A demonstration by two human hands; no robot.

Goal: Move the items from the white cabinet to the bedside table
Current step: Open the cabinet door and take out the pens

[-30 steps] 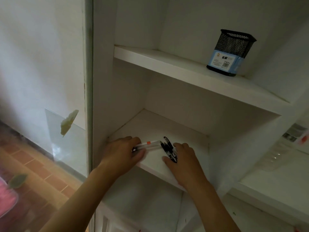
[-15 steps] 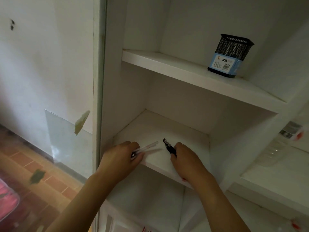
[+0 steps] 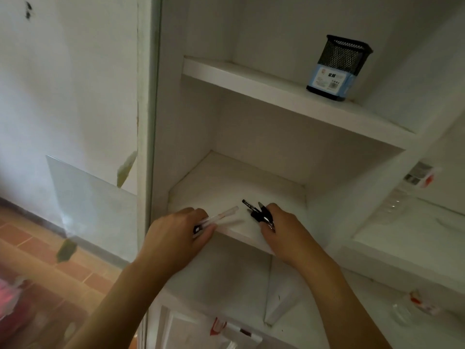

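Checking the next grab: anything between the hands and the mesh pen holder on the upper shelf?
Nothing visible blocks it. The mesh pen holder stands alone on the upper shelf, open at the front. But both hands are full: the left hand holds clear pens, the right hand black pens.

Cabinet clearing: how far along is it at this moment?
Nothing shows as delivered; the bedside table is out of view. In hand: the left hand grips clear pens, the right hand black pens, both at the lower shelf. Left: the mesh pen holder above.
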